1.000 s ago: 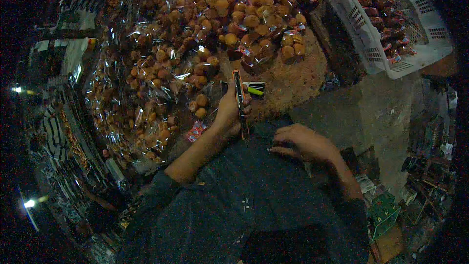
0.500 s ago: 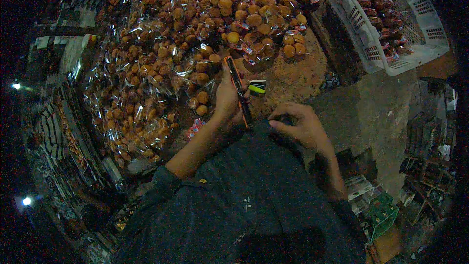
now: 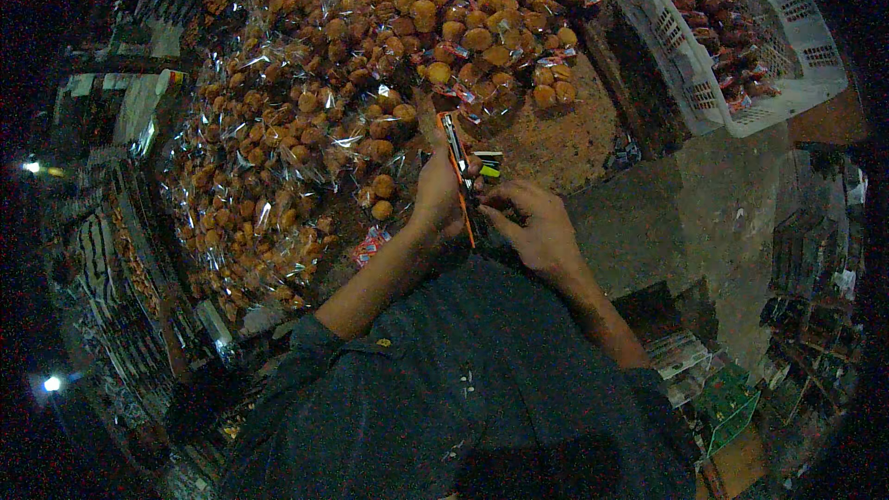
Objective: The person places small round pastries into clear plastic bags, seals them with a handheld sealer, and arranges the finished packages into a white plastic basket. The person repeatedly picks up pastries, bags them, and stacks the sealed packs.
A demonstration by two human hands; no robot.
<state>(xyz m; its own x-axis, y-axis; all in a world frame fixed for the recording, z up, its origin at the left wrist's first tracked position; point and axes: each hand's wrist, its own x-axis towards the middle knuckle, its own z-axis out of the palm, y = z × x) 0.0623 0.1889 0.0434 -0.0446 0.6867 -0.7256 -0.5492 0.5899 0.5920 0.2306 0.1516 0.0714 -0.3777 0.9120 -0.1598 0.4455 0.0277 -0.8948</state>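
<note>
My left hand (image 3: 437, 193) is wrapped round a long, narrow orange tool with a dark and silvery inside, which looks like a stapler (image 3: 455, 145). It stands nearly lengthwise in front of my chest. My right hand (image 3: 544, 233) comes close to its lower half from the right, thumb and fingers pinched together. Whatever those fingertips hold is too small and dark to make out. Just beyond the left fingers is a small yellow-green, white and black item (image 3: 490, 165). Many clear bags of round brown baked goods (image 3: 306, 130) cover the table around my left hand.
A white plastic crate (image 3: 713, 97) at the far right holds dark reddish packed goods (image 3: 708, 14). Red-and-white labels (image 3: 370, 246) lie by my left forearm. The brown tabletop (image 3: 579, 130) ends near a grey floor (image 3: 667, 213). A green crate (image 3: 727, 403) stands low on the right.
My right hand has moved left and up to the stapler. The stapler has turned slightly in my left hand, so more of its silvery inside shows.
</note>
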